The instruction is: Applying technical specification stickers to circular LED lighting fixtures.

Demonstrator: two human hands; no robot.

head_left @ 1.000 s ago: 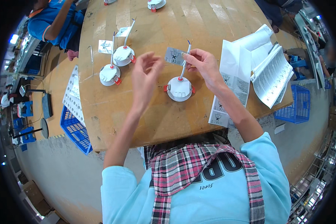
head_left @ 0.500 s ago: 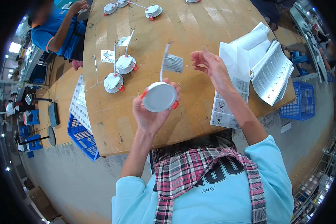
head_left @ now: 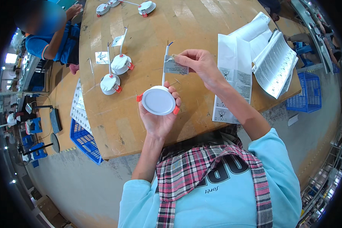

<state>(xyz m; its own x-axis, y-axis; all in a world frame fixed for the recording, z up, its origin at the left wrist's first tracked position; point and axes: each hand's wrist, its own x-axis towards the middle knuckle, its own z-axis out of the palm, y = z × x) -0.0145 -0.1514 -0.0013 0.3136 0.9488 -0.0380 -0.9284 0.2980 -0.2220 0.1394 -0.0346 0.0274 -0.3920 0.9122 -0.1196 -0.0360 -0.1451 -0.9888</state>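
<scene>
Right hand (head_left: 201, 67): moved left since the earlier frame, now pinching the label (head_left: 179, 70) on the cable (head_left: 163, 78).
Left hand (head_left: 155, 123): clamped around the white downlight (head_left: 158, 100), frame centre.
Change: both hands now engaged.

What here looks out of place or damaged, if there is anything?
One thing: a flat white piece lies on the floor near the blue plastic basket at right, off the brown table, perhaps dropped; I cannot tell what it is. The round downlight in the left hand shows no visible damage.

Factory workshop: worktable (head_left: 186, 30), blue crates (head_left: 307, 99), co-worker (head_left: 60, 43)
</scene>
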